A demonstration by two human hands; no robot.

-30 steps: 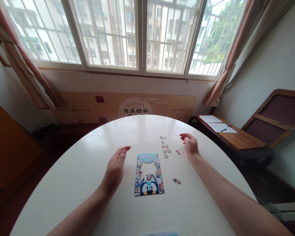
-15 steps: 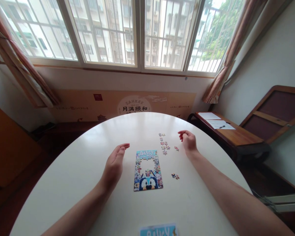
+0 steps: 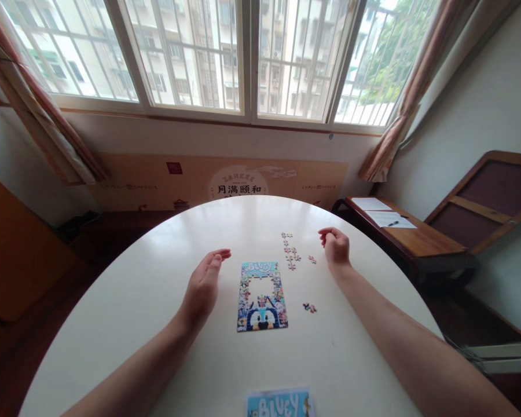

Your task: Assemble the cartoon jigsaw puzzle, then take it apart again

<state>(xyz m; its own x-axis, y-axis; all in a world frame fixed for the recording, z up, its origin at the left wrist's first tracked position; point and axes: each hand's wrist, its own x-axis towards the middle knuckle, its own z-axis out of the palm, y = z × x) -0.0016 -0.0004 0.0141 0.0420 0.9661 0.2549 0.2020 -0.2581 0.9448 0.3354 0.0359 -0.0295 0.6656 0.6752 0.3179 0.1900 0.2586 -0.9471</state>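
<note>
A Bluey jigsaw puzzle (image 3: pixel 263 320) lies flat on the white table, its border joined and an irregular gap in its middle. My left hand (image 3: pixel 204 282) rests just left of it, fingers stretched out and holding nothing. To the puzzle's right, several loose puzzle pieces (image 3: pixel 287 251) lie in a loose group. One more piece (image 3: pixel 312 259) sits between that group and my right hand (image 3: pixel 336 247). The right hand's fingers are curled in, and nothing shows in them. Closer to me lies a small cluster of pieces (image 3: pixel 309 307).
A blue Bluey picture (image 3: pixel 282 403) is cut off at the bottom edge of the view. The round white table (image 3: pixel 125 313) curves away below a barred window (image 3: pixel 191 58). At the right, a wooden bench (image 3: pixel 417 240) holds papers (image 3: pixel 388 219) and a pen.
The view has tilted slightly, so the table things sit a little higher in the picture. Both hands keep nearly the same place and pose. The puzzle and pieces lie as before.
</note>
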